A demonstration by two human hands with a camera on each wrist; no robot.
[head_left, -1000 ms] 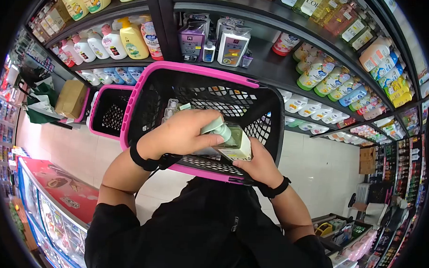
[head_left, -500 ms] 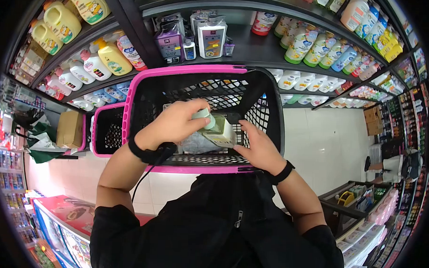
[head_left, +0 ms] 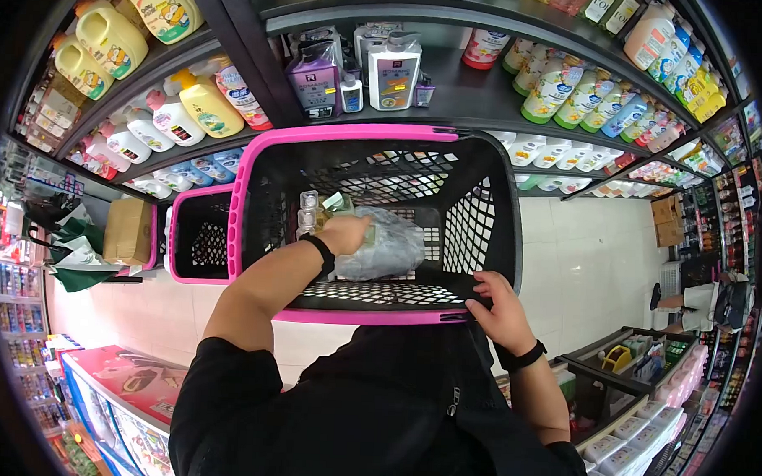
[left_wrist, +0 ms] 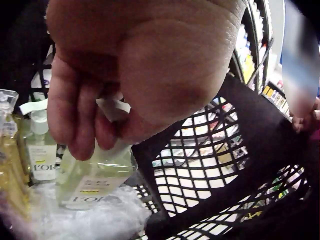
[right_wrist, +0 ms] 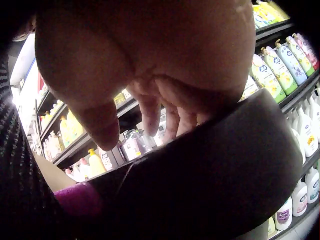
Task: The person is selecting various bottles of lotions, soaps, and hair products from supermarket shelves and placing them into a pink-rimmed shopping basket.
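My left hand [head_left: 346, 234] reaches down inside the black shopping basket [head_left: 492, 191] and grips the top of a pale green pump bottle [left_wrist: 95, 182]. In the left wrist view the bottle stands in a clear plastic bag [left_wrist: 112, 220]; its pump is mostly hidden by the curled fingers. A second green pump bottle [left_wrist: 42, 155] and amber bottles [left_wrist: 11, 165] are beside it at the left. My right hand [head_left: 503, 309] is at the basket's near right corner, over the rim, its fingers loosely bent and holding nothing.
A second black basket with a pink rim [head_left: 176, 231] adjoins at the left, with a cardboard box [head_left: 129, 232] beyond it. Shelves [head_left: 419, 97] of bottles run across the front. A red-topped display case [head_left: 128, 380] stands at the lower left.
The left hand has lowered the pump bottle into the basket. The right hand has let go of the bottle and moved right to the basket's near corner.
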